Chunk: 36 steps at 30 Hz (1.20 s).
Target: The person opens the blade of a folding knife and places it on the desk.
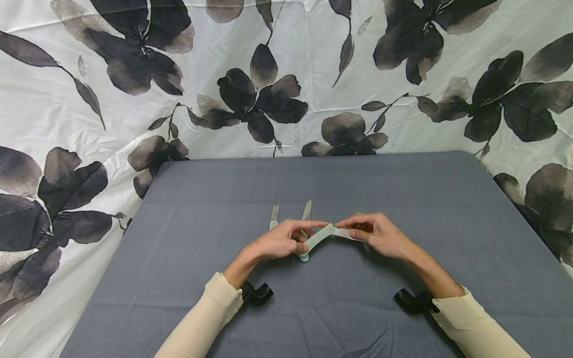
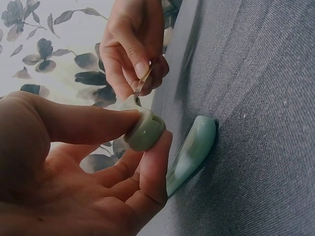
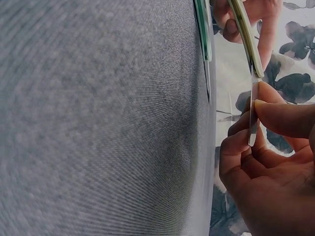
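A pale green folding knife (image 1: 319, 239) is held above the table between both hands, its blade swung out at an angle to the handle. My left hand (image 1: 281, 240) pinches the handle's end between thumb and fingers. At the other end, my right hand (image 1: 380, 235) pinches the flat metal blade (image 3: 253, 118) between thumb and fingers. Beneath the left hand lies a second knife (image 2: 197, 145) with a light green handle, its blade (image 1: 307, 209) pointing away from me. Beside it is a third knife (image 1: 275, 214), blade also pointing away; the left hand hides much of its handle.
A grey cloth covers the table (image 1: 340, 313), with a few creases near the front. Behind and beside it hangs a white curtain (image 1: 286, 30) printed with dark flowers. Each wrist wears a black camera mount (image 1: 257, 293).
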Motion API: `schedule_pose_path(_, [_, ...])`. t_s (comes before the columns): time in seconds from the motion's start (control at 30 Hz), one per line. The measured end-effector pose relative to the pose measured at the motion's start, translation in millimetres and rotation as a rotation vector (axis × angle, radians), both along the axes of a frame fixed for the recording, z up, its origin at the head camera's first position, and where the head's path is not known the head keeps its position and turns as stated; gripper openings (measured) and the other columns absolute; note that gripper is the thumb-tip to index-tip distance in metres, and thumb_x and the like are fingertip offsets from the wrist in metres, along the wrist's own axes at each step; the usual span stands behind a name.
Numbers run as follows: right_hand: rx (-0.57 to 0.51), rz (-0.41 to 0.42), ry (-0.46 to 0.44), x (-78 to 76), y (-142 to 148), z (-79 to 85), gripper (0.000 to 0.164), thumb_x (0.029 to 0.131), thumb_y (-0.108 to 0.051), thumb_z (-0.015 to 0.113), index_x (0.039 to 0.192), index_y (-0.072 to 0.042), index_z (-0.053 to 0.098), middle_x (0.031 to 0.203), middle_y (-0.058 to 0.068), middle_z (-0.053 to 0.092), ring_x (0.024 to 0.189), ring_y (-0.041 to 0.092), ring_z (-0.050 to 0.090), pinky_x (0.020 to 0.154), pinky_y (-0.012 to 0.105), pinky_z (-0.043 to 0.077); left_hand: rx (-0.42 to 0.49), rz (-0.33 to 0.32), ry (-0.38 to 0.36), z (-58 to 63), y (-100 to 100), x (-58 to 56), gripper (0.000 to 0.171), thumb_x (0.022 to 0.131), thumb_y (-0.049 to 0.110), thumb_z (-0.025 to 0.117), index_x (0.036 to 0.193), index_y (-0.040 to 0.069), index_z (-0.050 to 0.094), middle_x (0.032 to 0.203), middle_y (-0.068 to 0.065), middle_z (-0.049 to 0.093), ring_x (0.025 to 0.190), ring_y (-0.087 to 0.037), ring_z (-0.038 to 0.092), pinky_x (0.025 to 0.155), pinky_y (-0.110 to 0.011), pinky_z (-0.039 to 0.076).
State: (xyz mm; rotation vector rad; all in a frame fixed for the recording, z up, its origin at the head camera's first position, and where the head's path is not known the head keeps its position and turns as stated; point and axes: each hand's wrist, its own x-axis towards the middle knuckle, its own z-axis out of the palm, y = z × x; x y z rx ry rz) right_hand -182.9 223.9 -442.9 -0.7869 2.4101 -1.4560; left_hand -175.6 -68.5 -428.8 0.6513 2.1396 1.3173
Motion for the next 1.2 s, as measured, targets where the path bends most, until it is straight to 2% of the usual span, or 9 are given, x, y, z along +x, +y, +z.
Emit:
schedule_pose_path(0.37, [-0.011, 0.014, 0.033, 0.8, 1, -5.0, 0.027, 0.101, -0.001, 0.063, 0.123, -0.01, 0.077, 0.115, 0.014, 0.074, 0.085, 0.009, 0.06, 0.07, 0.025, 0.052, -0.006, -0.018, 0.018, -2.3, 0, 2.4, 0.074, 0.087, -0.005, 0.059, 0.153, 0.028, 0.054, 0.128, -0.012, 0.062, 0.081, -0.013, 0.059, 0.066, -0.027, 0.041])
schedule_pose_path(0.57, [-0.004, 0.028, 0.05, 1.9, 2, -8.1, 0.028, 0.101, -0.001, 0.063, 0.123, -0.011, 0.076, 0.112, 0.016, 0.074, 0.083, 0.01, 0.059, 0.069, 0.024, 0.051, 0.004, -0.037, -0.011, -2.3, -1, 3.8, 0.074, 0.088, -0.006, 0.059, 0.153, 0.027, 0.054, 0.126, -0.013, 0.063, 0.082, -0.015, 0.062, 0.067, -0.027, 0.043])
schedule_pose_path(0.9, [-0.005, 0.078, 0.064, 3.7, 5, -13.0, 0.028, 0.102, -0.001, 0.061, 0.123, -0.011, 0.077, 0.11, 0.015, 0.074, 0.089, 0.01, 0.063, 0.076, 0.025, 0.052, 0.025, -0.102, -0.064, -4.8, -2, 5.0, 0.079, 0.085, -0.01, 0.053, 0.155, 0.026, 0.052, 0.13, -0.023, 0.065, 0.087, -0.023, 0.067, 0.068, -0.03, 0.042])
schedule_pose_path(1.0, [0.002, 0.086, 0.069, 4.0, 6, -14.0, 0.029, 0.102, 0.0, 0.06, 0.123, -0.011, 0.077, 0.109, 0.016, 0.073, 0.09, 0.01, 0.063, 0.076, 0.025, 0.052, 0.025, -0.114, -0.063, -5.6, -2, 5.5, 0.079, 0.084, -0.01, 0.053, 0.155, 0.025, 0.052, 0.131, -0.023, 0.065, 0.087, -0.022, 0.067, 0.069, -0.03, 0.042])
schedule_pose_path(1.2, [0.004, 0.109, 0.077, 4.7, 8, -15.8, 0.029, 0.102, 0.002, 0.059, 0.122, -0.009, 0.077, 0.111, 0.015, 0.074, 0.096, 0.018, 0.067, 0.079, 0.024, 0.054, 0.006, -0.138, -0.03, -7.4, -1, 7.0, 0.078, 0.084, -0.009, 0.053, 0.155, 0.024, 0.052, 0.133, -0.022, 0.065, 0.085, -0.02, 0.065, 0.069, -0.029, 0.042])
